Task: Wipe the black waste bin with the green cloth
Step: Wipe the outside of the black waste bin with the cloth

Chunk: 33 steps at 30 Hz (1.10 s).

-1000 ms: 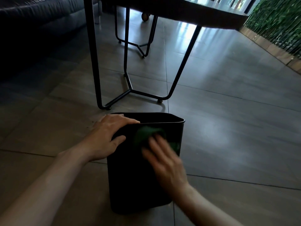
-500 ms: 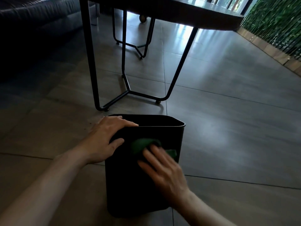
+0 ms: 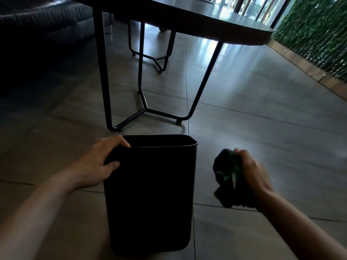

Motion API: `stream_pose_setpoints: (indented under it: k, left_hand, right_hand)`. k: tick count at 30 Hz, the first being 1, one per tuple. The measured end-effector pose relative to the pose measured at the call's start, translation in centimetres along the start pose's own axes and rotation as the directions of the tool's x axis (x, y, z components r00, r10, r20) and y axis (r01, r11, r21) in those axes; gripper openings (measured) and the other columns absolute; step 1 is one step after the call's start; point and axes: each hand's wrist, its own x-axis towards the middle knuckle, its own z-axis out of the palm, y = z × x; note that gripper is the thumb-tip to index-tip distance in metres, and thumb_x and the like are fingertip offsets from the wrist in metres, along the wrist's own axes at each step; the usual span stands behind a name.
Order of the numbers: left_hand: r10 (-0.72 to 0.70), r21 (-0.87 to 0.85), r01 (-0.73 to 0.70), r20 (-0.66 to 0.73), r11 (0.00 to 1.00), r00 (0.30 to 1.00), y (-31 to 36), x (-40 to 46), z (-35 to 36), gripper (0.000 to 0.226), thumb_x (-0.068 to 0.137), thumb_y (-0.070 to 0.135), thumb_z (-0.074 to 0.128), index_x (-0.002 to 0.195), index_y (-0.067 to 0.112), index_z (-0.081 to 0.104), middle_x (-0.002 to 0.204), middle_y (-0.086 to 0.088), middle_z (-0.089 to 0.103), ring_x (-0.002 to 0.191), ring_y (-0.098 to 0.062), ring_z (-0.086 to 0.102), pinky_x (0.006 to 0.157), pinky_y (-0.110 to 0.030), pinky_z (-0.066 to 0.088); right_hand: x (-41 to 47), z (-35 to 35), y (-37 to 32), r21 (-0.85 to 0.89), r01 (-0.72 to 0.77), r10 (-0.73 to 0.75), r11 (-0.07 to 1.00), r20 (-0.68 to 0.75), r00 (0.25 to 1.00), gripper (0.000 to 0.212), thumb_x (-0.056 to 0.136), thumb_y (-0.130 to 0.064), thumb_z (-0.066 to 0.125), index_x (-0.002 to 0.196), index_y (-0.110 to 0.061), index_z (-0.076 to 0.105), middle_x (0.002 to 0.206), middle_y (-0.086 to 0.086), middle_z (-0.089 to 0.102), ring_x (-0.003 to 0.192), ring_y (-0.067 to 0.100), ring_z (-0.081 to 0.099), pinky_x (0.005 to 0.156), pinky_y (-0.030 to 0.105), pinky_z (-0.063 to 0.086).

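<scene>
The black waste bin (image 3: 152,194) stands upright on the tiled floor in front of me, its open top facing up. My left hand (image 3: 101,162) grips the bin's near left rim corner, fingers curled over the edge and thumb on the outer wall. My right hand (image 3: 251,171) is off to the right of the bin, clear of it, closed around the bunched green cloth (image 3: 228,177), which hangs dark and crumpled below the fingers.
A dark table (image 3: 206,21) on thin black metal legs (image 3: 142,102) stands just behind the bin. A dark sofa (image 3: 37,21) fills the far left. A green plant wall (image 3: 319,30) with a wooden base runs along the right. Grey tiled floor (image 3: 262,128) lies to the right.
My right hand has lifted the green cloth off the bin's front wall and moved it out to the right. My left hand has shifted to grip the rim corner.
</scene>
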Motion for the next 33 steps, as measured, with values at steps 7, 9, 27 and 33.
stream_pose_setpoints:
  k: [7, 9, 27, 33]
  left_hand:
    - [0.039, -0.058, -0.039, -0.008, 0.998, 0.999, -0.7, -1.0, -0.9, 0.042, 0.079, -0.011, 0.067, 0.098, 0.025, 0.059, 0.123, 0.007, 0.063, 0.115, 0.017, 0.048, 0.089, 0.000, 0.033]
    - [0.050, -0.065, -0.052, -0.026, 0.997, 0.998, -1.1, -1.2, -1.0, 0.040, 0.079, -0.011, 0.068, 0.095, 0.025, 0.060, 0.122, 0.006, 0.064, 0.110, 0.028, 0.044, 0.085, 0.005, 0.031]
    - [0.094, -0.013, -0.103, -0.320, 0.995, 0.943, 1.5, -0.7, -0.5, 0.048, 0.082, 0.014, 0.060, 0.126, 0.034, 0.056, 0.141, 0.008, 0.053, 0.134, -0.009, 0.045, 0.110, -0.022, 0.032]
    - [0.281, 0.082, -0.269, -0.235, 0.960, 0.930, 4.8, -0.8, 2.0, 0.053, 0.086, 0.041, 0.062, 0.138, 0.038, 0.049, 0.141, 0.016, 0.050, 0.137, -0.009, 0.041, 0.114, -0.028, 0.031]
  right_hand:
    - [2.9, 0.1, -2.3, -0.364, 0.254, -0.206, 0.896, 0.165, 0.965, 0.035, 0.081, -0.054, 0.081, 0.104, -0.030, 0.068, 0.093, 0.006, 0.075, 0.077, 0.024, 0.074, 0.070, 0.040, 0.065]
    - [3.4, 1.0, -2.4, -0.497, 0.382, -0.276, 0.779, 0.275, 0.921, 0.044, 0.085, -0.044, 0.082, 0.123, -0.049, 0.060, 0.108, 0.002, 0.070, 0.088, 0.024, 0.072, 0.077, 0.042, 0.064]
    - [-1.1, 3.2, -6.1, -0.490, 0.833, -0.517, 0.258, 0.658, 0.547, 0.018, 0.099, -0.057, 0.052, 0.112, -0.047, 0.060, 0.102, -0.020, 0.059, 0.083, 0.009, 0.058, 0.060, 0.021, 0.034]
    - [-2.2, 6.2, -9.6, -0.554, 0.778, -0.519, 0.298, 0.589, 0.619, 0.019, 0.097, -0.056, 0.054, 0.108, -0.045, 0.066, 0.101, -0.015, 0.065, 0.090, 0.017, 0.061, 0.059, 0.026, 0.035]
